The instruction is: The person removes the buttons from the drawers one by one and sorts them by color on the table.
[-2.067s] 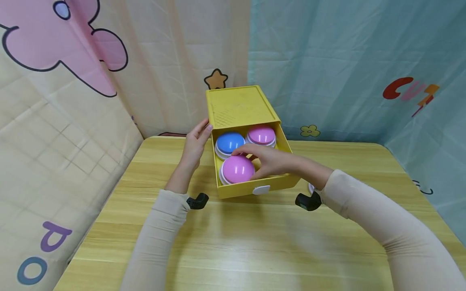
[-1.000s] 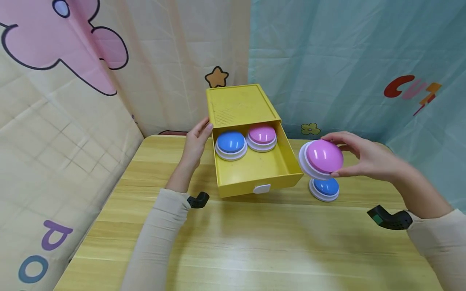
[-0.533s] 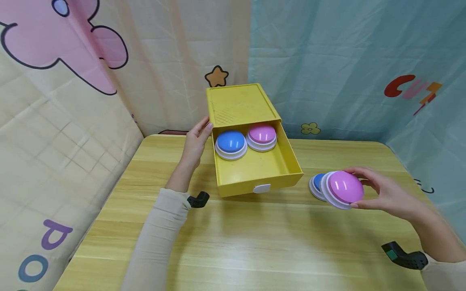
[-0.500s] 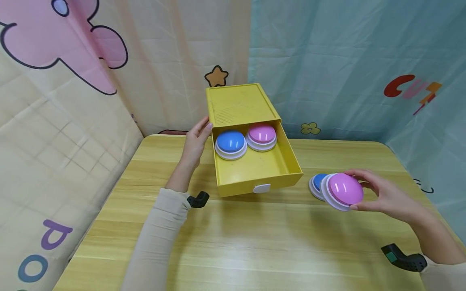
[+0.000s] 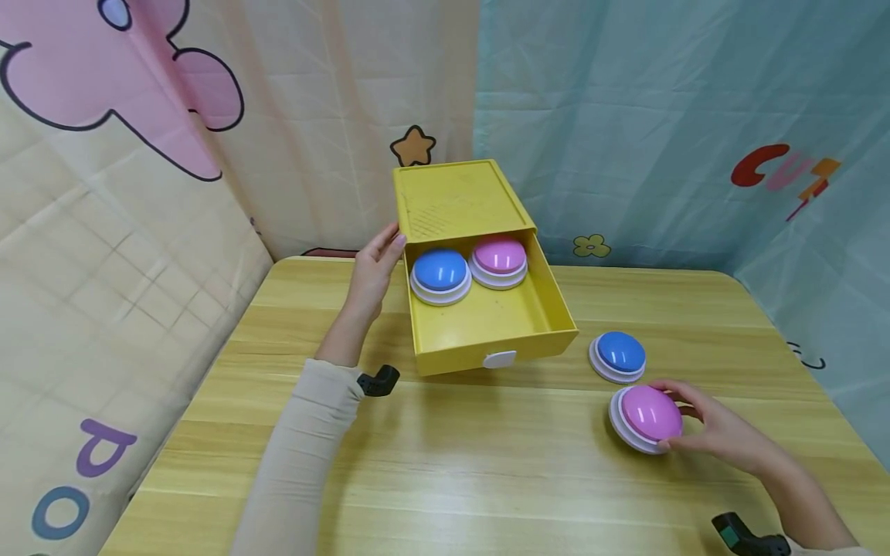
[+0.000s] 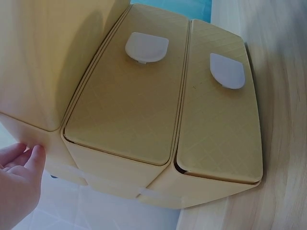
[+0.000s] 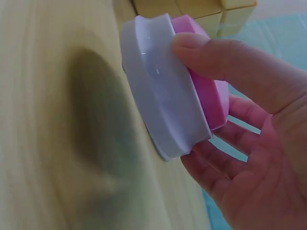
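Behind the wooden table you had a teal cloth printed with a yellow flower and a cream cloth bearing an orange star; left of the table you saw a purple letter.

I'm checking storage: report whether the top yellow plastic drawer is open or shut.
Open: that drawer juts from its yellow casing, exposing a blue domed button and a pink domed button.

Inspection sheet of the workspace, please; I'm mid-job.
Surface: wood-grain table.
Job's things: yellow drawer unit, top drawer pulled out, holding blue button and pink button; lower drawers shut; second blue button on table; second pink button tilted, table contact unclear.
Clutter: nothing seen.
Grippers: left hand touches the unit's left side; right hand grips second pink button.
Cables: nothing seen.
Surroundings: printed fabric backdrop behind the table.
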Tool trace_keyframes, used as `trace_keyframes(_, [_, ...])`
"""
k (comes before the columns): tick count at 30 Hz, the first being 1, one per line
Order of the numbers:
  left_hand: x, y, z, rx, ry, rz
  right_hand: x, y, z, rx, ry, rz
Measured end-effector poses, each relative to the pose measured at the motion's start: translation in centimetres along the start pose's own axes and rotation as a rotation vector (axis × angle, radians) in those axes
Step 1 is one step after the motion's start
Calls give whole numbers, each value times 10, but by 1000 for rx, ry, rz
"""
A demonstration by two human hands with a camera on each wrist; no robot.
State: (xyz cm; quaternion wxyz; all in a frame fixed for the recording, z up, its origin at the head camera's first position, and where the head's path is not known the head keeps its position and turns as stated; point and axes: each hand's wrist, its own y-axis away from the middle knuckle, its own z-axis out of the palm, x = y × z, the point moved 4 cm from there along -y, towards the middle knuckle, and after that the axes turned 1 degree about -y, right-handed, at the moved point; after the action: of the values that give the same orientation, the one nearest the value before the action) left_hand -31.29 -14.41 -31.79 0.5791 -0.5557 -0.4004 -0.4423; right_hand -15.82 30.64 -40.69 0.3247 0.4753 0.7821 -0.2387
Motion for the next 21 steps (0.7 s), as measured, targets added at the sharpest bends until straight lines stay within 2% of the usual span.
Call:
trace_keyframes(12, [-2, -1, 0, -9, 2, -14, 20, 9, 19, -69, -77, 101])
trace_keyframes(14, [-1, -1, 0, -11, -1, -17, 20, 10, 21, -71, -95, 103])
trace_keyframes(17, [9, 5, 2, -15, -15, -22, 20, 9, 21, -84, -124, 118])
trace_keyframes(21, [9, 5, 2, -6, -21, -19, 19, 7, 20, -123, -139, 132])
